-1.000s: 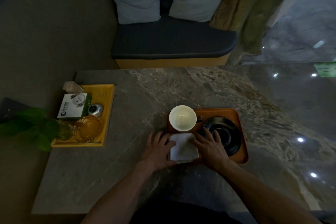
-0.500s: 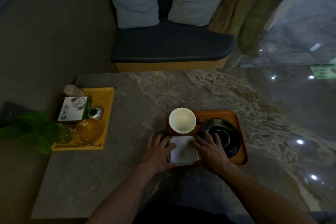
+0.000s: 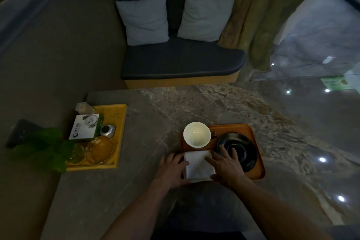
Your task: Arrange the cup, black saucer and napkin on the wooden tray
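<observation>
An orange-brown wooden tray [image 3: 253,134] lies on the marble table. At its far left corner stands a white cup [image 3: 196,137], empty and upright. A black saucer [image 3: 244,147] fills the tray's right half. A folded white napkin [image 3: 197,164] lies at the tray's near left corner. My left hand [image 3: 172,168] rests flat at the napkin's left edge, fingers touching it. My right hand [image 3: 227,167] lies flat on the napkin's right edge, its fingers spread and reaching over the saucer's rim.
A yellow tray [image 3: 119,134] at the table's left holds a white-green box [image 3: 85,127], a small silver pot [image 3: 107,130] and glass dishes [image 3: 101,149]. Green leaves [image 3: 44,148] overhang the left edge. A bench with two cushions [image 3: 204,16] stands behind the table.
Both hands stay at the napkin's sides and have drawn slightly closer around it. The view has tilted up a little; cup and saucer have not moved.
</observation>
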The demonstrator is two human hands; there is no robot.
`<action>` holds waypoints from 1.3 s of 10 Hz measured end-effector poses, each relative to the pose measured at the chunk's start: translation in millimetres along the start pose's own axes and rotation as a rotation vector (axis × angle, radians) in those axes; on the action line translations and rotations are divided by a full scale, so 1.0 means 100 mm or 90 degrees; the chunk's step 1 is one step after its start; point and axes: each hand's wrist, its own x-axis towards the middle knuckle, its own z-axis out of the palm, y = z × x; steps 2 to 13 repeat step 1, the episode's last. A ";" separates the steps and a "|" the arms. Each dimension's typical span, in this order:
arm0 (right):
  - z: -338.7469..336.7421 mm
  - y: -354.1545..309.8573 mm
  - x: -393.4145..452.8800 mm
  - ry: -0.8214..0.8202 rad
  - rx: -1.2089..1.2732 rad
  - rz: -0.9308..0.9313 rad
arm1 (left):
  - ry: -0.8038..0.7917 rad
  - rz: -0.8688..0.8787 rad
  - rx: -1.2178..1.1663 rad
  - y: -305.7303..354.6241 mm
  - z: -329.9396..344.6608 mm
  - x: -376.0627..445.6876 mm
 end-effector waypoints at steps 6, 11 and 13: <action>0.00 -0.01 -0.04 0.006 0.023 0.006 | -0.035 0.001 -0.033 -0.03 -0.07 -0.03; 0.00 -0.01 -0.04 0.006 0.023 0.006 | -0.035 0.001 -0.033 -0.03 -0.07 -0.03; 0.00 -0.01 -0.04 0.006 0.023 0.006 | -0.035 0.001 -0.033 -0.03 -0.07 -0.03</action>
